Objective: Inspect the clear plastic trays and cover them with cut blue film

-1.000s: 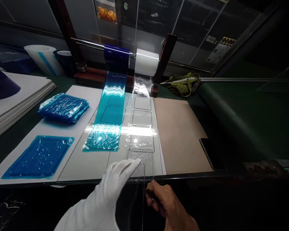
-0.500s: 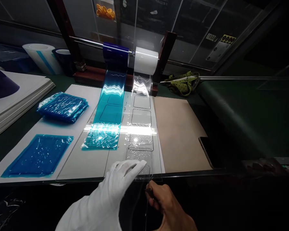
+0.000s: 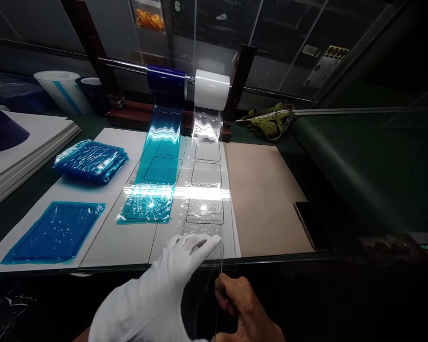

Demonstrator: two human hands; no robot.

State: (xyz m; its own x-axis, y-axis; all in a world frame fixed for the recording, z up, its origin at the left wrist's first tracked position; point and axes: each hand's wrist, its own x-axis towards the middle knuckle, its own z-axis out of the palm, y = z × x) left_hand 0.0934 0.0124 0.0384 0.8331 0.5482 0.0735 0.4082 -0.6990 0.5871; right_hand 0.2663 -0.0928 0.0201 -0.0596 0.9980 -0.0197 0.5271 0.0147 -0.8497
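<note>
My left hand, in a white glove, is closed at the table's front edge, its fingers and thumb on a thin clear panel seen almost edge-on. Below it, my bare right hand pinches a small dark tool against the panel's edge; the tool's tip cannot be made out. Just beyond the glove lies the end of a clear film strip, drawn from a white roll. Beside it runs a blue film strip from a dark blue roll.
Blue film-covered pieces are stacked at left, with a single blue piece nearer. A brown board and a phone lie at right. A wooden stand carries the rolls; a green pouch is behind.
The view has shifted slightly, so the table things appear a little further left. Both hands keep their grip; the gloved thumb sits slightly further right along the panel.
</note>
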